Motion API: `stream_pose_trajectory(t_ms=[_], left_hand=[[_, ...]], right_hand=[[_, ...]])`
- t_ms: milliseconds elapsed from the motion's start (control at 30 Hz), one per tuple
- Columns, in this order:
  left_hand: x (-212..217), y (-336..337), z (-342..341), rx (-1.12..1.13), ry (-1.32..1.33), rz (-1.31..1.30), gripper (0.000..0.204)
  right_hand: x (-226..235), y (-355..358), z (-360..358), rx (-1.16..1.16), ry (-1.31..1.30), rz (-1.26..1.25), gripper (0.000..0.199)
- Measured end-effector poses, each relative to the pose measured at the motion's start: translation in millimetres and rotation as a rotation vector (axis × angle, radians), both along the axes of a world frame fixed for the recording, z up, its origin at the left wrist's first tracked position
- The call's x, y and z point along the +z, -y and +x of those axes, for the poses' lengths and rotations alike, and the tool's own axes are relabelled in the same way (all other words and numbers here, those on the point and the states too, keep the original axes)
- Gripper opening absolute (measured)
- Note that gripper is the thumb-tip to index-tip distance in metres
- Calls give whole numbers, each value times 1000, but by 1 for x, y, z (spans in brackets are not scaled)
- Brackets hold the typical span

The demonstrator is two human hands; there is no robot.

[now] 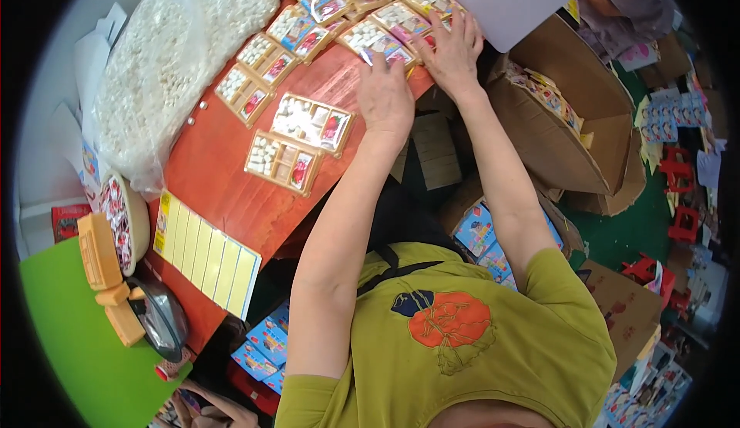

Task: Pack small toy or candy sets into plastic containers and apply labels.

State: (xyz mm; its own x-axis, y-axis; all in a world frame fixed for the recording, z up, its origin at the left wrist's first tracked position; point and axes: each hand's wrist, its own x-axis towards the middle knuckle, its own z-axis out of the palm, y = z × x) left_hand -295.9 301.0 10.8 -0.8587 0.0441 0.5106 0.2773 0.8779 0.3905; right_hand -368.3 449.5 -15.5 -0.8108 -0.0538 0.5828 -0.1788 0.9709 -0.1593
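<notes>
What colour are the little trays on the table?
The trays are light brown, a bit like biscuits; the head view, the only one, shows it best.

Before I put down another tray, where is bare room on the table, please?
The red table is bare between the yellow lined sheet and the nearer two compartment trays, and between those and the tray row beyond. It is crowded at the far end, where filled trays cluster at the left hand and right hand.
</notes>
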Motion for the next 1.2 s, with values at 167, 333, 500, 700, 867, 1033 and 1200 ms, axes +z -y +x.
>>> stream_pose_trajectory(t_ms=[167, 333, 500, 700, 867, 1033, 1200], left_hand=[[20, 19, 46, -168, -3, 216, 29], [39, 69, 135, -329, -2, 152, 28], [15, 127, 186, -83, -188, -116, 25], [-4, 152, 182, 166, -89, -128, 41], [-14, 163, 190, 173, -58, -123, 32], [-6, 195, 209, 194, -34, -177, 28], [2, 218, 226, 206, 34, -243, 25]], right_hand=[[-8, 10, 3, 5, -46, -119, 72], [-6, 5, 19, 63, -36, -74, 76], [19, 45, 58, 554, -36, -385, 49], [30, 131, 125, 697, 90, -141, 52], [24, 140, 137, 624, 183, -43, 53], [30, 167, 167, 576, 131, 34, 49], [37, 193, 176, 574, 160, 80, 50]])
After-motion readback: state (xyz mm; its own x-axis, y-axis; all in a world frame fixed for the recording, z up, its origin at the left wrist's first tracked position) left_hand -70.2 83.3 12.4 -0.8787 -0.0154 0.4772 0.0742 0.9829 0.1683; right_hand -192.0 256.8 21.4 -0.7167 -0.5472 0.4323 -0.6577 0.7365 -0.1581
